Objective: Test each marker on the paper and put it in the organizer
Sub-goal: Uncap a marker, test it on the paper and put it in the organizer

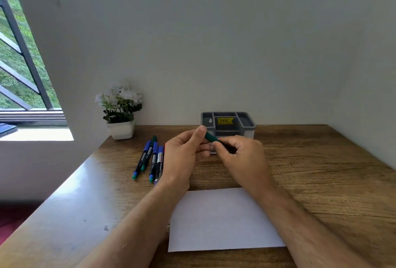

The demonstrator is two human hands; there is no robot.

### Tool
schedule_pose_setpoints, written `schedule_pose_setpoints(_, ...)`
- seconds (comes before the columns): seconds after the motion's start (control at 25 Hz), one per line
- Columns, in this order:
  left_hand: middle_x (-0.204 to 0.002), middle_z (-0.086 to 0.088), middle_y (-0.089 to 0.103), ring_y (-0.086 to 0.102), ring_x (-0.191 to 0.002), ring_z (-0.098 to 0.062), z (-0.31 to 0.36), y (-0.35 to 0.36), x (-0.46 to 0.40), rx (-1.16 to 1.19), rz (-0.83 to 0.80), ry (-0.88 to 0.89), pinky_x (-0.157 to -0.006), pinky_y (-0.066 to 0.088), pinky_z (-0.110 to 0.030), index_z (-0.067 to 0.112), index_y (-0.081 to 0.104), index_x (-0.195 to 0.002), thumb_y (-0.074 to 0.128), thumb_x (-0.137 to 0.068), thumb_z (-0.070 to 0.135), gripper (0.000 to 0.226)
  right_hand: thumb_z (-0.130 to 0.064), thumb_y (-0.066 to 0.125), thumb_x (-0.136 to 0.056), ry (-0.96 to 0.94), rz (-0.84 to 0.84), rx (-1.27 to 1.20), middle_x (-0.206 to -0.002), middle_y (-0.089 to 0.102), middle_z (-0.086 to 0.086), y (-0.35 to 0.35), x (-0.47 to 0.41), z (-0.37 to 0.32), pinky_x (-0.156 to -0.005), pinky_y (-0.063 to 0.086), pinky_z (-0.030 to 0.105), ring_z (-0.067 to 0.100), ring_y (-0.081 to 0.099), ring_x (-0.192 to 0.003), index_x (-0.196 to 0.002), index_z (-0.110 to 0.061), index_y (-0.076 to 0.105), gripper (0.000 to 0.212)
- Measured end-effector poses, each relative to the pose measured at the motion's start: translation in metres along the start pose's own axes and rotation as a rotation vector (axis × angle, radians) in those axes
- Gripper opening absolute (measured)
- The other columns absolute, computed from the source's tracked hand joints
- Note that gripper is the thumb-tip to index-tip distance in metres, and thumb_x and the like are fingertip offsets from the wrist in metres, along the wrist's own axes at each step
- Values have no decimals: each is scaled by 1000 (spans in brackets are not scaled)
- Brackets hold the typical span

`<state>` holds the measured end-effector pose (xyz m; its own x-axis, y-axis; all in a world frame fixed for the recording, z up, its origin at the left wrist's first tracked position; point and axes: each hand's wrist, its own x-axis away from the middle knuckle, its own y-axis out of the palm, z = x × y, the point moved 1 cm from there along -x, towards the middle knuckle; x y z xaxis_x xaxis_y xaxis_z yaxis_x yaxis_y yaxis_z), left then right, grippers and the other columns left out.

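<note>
I see both forearms reach in from 6 o'clock; my left hand [184, 156] and right hand [242, 158] both pinch a smooth green marker [211, 138], tilted above the grained wooden table [321, 171]. The grey plastic organizer [228, 125] sits at 12 o'clock, the white paper [222, 220] at 6.

Two bare forearms reach in from the bottom edge, with no sleeves, watch, bracelet or ring showing anywhere along them. The left hand [183, 156] and the right hand [242, 160] are gloveless, and the one nail that can be seen, on the left thumb, is short and unpainted. Fine hair shows faintly along both forearms, more plainly on the right one.
</note>
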<state>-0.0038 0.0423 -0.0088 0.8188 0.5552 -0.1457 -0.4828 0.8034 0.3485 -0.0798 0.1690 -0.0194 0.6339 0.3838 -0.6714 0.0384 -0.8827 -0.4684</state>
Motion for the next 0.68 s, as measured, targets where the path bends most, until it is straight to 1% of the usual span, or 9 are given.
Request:
schedule_pose_setpoints(0.16,-85,-15,74,67,-70,-17,-5,-2,-5,-11,40,-39,-61,58,-22,3,73,-97,69,-83,29,30,-38,65,-91,4,-34,10,-74,72,-12,-1,2,-4,-54,54,27,4,65,-63,-101,-23,79,23)
schedule_pose_setpoints(0.28,-87,-14,75,71,-75,-18,-2,0,-3,47,90,-42,-62,59,-23,3,71,-99,63,-91,25,24,-50,64,-89,74,-50,96,-59,65,-12,-2,2,-4,-42,44,25,6,57,-48,-90,-22,79,32)
schedule_pose_setpoints(0.36,-88,-13,75,72,-80,-20,4,-3,-4,96,152,4,-67,59,-26,5,69,-97,57,-96,22,21,-57,61,-88,138,-47,161,-58,63,-12,-3,4,-1,-43,47,26,5,57,-49,-86,-22,78,39)
schedule_pose_setpoints(0.44,-83,-8,73,70,-83,-20,12,-6,-6,74,190,84,-74,58,-31,10,64,-96,51,-100,17,15,-56,58,-90,183,-21,175,-65,65,-11,-6,8,5,-47,49,23,3,59,-56,-89,-21,77,41)
schedule_pose_setpoints(0.48,-77,-3,70,68,-77,-17,16,-7,-5,-31,186,146,-73,57,-32,13,60,-96,47,-100,13,14,-55,57,-91,198,-4,181,-68,66,-10,-8,10,8,-46,45,19,2,59,-58,-90,-20,76,40)
schedule_pose_setpoints(0.56,-65,7,59,56,-56,-4,25,-9,2,-494,73,341,-57,49,-23,20,56,-94,40,-98,5,23,-52,54,-94,212,28,211,-70,66,-8,-13,11,14,-47,36,15,2,58,-60,-92,-18,75,40)
schedule_pose_setpoints(0.6,-63,10,56,49,-49,-2,29,-8,8,-741,-67,432,-50,42,-19,22,58,-92,41,-95,4,25,-51,53,-95,204,45,237,-69,64,-8,-16,11,17,-46,34,16,2,57,-59,-91,-18,75,40)
schedule_pose_setpoints(0.64,-63,12,57,48,-48,-2,31,-6,13,-947,-249,483,-49,38,-16,24,62,-90,46,-94,5,24,-51,53,-95,182,66,266,-67,62,-8,-19,11,21,-46,31,16,3,55,-57,-89,-17,74,40)
schedule_pose_setpoints(0.68,-67,13,60,51,-52,0,33,-3,18,-1106,-429,479,-51,37,-14,27,66,-91,55,-92,11,20,-50,52,-96,154,85,290,-65,59,-8,-21,9,25,-46,28,17,4,52,-56,-87,-16,73,40)
